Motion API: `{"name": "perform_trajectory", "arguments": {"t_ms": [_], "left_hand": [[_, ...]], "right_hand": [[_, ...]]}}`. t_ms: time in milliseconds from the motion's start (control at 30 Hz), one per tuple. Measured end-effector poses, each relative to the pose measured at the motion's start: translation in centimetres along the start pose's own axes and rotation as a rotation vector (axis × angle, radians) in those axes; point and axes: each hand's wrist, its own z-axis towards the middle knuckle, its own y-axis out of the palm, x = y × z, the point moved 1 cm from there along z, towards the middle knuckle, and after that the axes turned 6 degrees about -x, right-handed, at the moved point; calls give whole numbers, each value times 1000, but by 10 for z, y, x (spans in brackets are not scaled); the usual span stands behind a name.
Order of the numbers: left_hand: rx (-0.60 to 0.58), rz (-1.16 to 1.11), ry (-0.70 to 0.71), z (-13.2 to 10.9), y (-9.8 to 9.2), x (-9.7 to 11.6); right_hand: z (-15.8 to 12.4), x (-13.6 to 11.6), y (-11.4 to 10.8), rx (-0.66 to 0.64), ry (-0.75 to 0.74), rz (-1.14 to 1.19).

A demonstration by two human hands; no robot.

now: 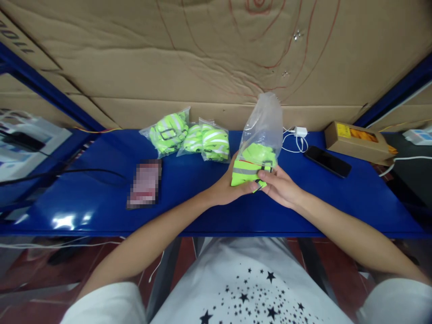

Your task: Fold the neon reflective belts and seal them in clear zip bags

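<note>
Between my two hands is a folded neon-yellow reflective strap with a grey stripe and a dark buckle, partly inside a clear plastic bag that stands up above it. My left hand is closed round the bundle's left side, its thumb across the lower front. On the right, my right hand grips the bundle, thumb pressed on the front near the buckle. Fingers behind the bundle are hidden. Farther left on the table lie bagged neon straps, with more bagged straps beside them.
A black phone lies on the blue table, near a white charger with cable. At the back right sits a cardboard box with orange contents. A blurred-out rectangular item lies left. Cardboard walls the back.
</note>
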Motion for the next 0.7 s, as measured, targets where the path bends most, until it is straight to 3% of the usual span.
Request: {"name": "perform_trajectory", "arguments": {"t_ms": [100,167,267,367,433,533,700], "left_hand": [[-140,-133,-30,-1,-8,7],[-144,-254,12,-1,-12,14],[-7,-384,72,2,-13,20],[221,-383,15,6,-9,12],[294,-363,-22,8,-4,4],[325,-373,-18,10,3,-5],[331,-411,14,9,14,-14]], "right_hand": [[0,-7,-1,20,-49,-46],[1,-10,-5,37,-92,-111],[4,-10,-14,43,-154,-322],[5,-7,-21,32,-214,-642],[6,-4,-23,64,-224,-736],[7,-2,-21,120,-207,-616],[11,-2,-13,220,-113,-228]]}}
